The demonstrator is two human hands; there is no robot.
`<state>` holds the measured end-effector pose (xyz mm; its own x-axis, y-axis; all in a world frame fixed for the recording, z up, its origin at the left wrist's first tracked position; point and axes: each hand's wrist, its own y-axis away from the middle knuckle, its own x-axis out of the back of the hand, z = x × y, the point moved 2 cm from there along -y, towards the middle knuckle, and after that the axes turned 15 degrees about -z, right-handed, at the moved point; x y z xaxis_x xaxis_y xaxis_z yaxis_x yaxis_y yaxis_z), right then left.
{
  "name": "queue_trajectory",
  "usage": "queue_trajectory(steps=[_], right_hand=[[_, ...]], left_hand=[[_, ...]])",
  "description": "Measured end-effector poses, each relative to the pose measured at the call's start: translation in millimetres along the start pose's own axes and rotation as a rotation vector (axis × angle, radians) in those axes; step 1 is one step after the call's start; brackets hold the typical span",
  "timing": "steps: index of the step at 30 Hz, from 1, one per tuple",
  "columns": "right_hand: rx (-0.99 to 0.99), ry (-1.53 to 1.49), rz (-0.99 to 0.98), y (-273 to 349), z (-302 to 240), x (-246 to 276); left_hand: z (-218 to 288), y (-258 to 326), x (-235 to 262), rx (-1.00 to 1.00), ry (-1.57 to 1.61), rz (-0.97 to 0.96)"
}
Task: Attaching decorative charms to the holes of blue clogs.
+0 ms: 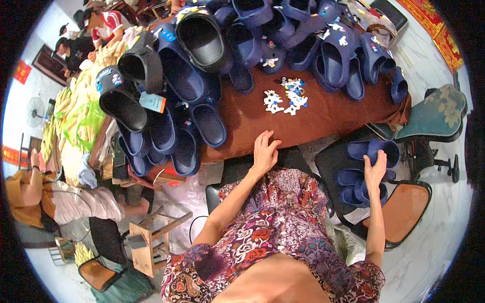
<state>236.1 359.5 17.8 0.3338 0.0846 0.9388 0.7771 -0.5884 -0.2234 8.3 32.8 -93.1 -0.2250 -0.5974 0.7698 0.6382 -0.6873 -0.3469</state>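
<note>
My left hand [265,152] rests at the near edge of the brown cloth-covered table [242,118], fingers spread and nothing in them. To the right, my right hand [375,169] has its thumb and fingers around a navy blue clog [357,149] on a black chair seat. More navy clogs [348,194] lie on that seat just below it. Small white shoe charms [273,102] with some blue and dark ones form a little pile on the cloth, beyond my left hand.
Navy and black clogs [202,43], many with charms, heap along the table's far and left sides. An orange-and-blue tag [152,102] hangs from one. A green-backed chair [437,113] stands right, a wooden stool [151,242] lower left. Other people work beyond a yellowish pile [93,96].
</note>
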Motion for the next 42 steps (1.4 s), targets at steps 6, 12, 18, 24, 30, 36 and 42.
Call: queue_trajectory(steps=[6,12,18,24,30,36,42], right_hand=[[0.479,-0.203,-0.181,-1.0,-131.3,5.6],[1.143,-0.289,-0.348,11.5,-196.8,-27.1],[1.496,-0.318,-0.468,23.6,-239.4,-53.4],[1.55,-0.285,-0.582,22.5,-246.8,-81.7],[1.443,-0.179,-0.49,24.9,-250.5,-93.6],[1.252,-0.474,-0.552,19.3,-255.4,-87.7],[0.818,-0.561,-0.381,-22.9,-266.1,-96.5]], left_hand=[[1.4,-0.5,19.1,0.145,0.387,0.099],[-1.6,43.3,30.5,0.418,0.721,0.352],[6.1,82.6,30.2,0.613,1.151,0.414],[11.9,86.9,38.9,0.695,1.32,0.443],[22.5,73.3,43.8,0.683,1.134,0.431],[8.8,78.3,33.6,0.679,1.192,0.479],[5.9,82.2,38.8,0.726,1.151,0.467]])
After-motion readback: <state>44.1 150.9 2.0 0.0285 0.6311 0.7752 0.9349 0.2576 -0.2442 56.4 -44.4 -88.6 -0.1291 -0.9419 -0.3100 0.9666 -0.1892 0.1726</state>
